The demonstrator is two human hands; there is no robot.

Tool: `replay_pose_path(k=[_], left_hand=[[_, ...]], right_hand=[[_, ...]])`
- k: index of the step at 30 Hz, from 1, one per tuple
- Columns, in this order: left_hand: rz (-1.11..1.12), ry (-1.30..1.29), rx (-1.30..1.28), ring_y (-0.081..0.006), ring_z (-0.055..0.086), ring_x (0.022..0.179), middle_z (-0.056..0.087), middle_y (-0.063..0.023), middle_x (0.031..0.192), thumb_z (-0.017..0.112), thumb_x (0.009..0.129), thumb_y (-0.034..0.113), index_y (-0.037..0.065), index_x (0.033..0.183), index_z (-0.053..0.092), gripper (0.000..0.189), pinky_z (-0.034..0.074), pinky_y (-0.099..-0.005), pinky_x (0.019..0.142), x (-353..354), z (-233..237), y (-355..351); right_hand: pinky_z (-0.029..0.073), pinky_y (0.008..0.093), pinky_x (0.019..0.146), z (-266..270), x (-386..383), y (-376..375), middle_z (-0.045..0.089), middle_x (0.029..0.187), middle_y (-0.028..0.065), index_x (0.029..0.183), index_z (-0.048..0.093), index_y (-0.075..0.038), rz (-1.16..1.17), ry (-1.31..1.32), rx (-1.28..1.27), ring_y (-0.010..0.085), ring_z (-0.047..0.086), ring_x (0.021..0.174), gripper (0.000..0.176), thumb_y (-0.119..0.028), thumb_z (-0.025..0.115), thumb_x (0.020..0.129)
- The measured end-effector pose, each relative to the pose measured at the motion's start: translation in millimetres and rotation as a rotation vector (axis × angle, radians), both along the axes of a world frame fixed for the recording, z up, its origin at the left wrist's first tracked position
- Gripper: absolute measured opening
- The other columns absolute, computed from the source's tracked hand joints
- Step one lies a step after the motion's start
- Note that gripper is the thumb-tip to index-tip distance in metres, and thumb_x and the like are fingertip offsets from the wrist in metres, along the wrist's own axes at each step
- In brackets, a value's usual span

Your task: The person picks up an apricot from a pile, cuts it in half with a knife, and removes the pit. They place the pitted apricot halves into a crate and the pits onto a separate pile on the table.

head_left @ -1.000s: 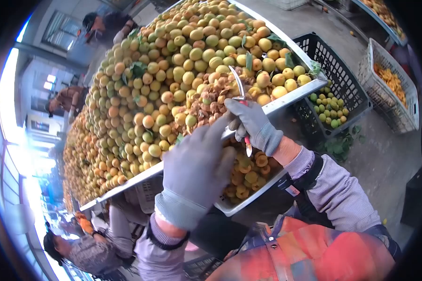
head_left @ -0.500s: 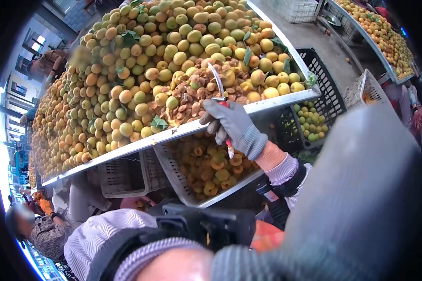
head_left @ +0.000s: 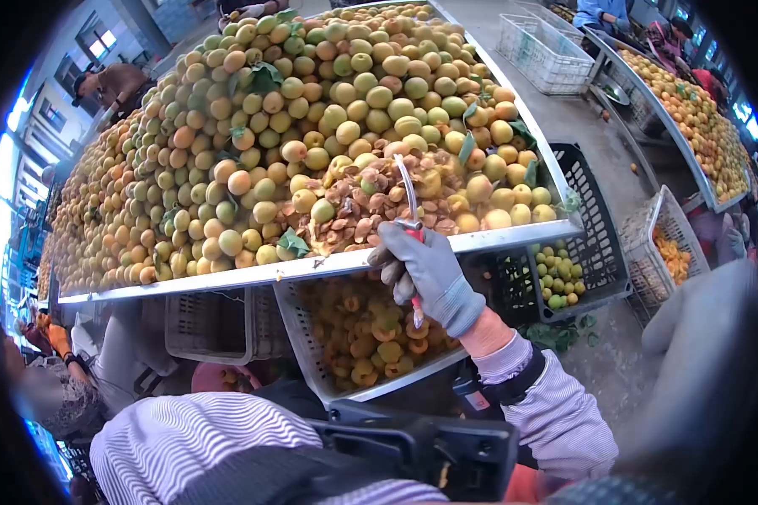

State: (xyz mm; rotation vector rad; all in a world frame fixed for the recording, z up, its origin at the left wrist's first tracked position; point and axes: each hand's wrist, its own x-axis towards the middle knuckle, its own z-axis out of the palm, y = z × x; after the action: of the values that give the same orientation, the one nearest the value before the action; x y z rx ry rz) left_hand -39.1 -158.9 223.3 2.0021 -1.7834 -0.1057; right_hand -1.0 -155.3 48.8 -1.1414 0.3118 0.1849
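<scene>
Gripped in my right hand (head_left: pixel 438 273), in a grey glove, is a curved knife (head_left: pixel 410 189). Its thin blade points up and its red handle runs down through the fist. The hand is at the table's metal front rim (head_left: pixel 497 241), and the blade overlaps a heap of brown fruit pits (head_left: pixel 370 206). Around the pits lies a big pile of apricots (head_left: pixel 253 168). Very close to the camera on the right, my gloved left hand (head_left: pixel 703 353) is large and blurred, its fingers smeared. The left arm crosses the bottom of the view.
Beneath the rim stands a crate of split apricots (head_left: pixel 299 337). A black crate (head_left: pixel 602 219) holds green fruit at right, beside a white crate (head_left: pixel 648 261) with orange pieces. Another fruit table (head_left: pixel 695 126) is at far right. People are around the tables.
My left hand has moved down and right, uncovering the crate at right. The view has shifted; my right hand keeps the knife over the rim.
</scene>
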Motion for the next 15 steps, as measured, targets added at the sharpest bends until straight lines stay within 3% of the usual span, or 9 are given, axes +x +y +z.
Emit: replay_pose_path(k=[15], left_hand=[[-0.196,0.074,0.014,-0.0253,0.063,0.07,0.063,-0.0111,0.089,0.063,0.067,0.011,0.005,0.085,0.064,0.018,0.051,-0.0363,0.064,14,15,-9]], right_hand=[[0.037,0.0202,0.034,-3,2,2,0.055,0.058,0.0036,0.077,0.062,-0.001,0.072,0.022,-0.043,0.0086,0.045,0.035,0.042,-0.041,0.056,0.089]])
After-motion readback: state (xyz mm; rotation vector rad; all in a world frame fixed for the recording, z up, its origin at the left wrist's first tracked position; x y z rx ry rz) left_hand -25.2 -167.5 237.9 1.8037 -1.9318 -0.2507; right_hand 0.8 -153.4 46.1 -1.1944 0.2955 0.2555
